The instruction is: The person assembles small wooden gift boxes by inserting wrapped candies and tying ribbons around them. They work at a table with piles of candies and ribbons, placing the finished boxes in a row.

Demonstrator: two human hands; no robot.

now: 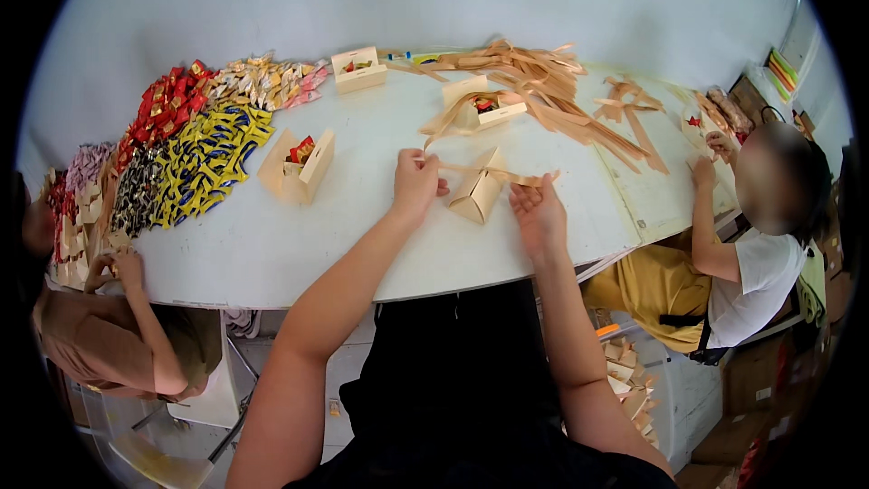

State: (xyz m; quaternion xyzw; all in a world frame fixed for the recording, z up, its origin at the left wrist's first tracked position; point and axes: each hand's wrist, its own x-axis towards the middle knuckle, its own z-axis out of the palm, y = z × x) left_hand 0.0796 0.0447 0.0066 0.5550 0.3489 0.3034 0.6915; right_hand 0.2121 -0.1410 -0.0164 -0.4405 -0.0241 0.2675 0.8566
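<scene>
The left hand (418,186) and the right hand (540,217) each pinch a tan ribbon (460,167). It goes across a small pale box (471,200), which sits between them on the white table (462,263). Left of that stands an open box (318,168).

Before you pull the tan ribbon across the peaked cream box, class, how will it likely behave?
The tan ribbon is probably floppy: it bends between the left hand and right hand. It looks thin and flat, so likely light. Pulling it may drag the peaked cream box it crosses.
</scene>
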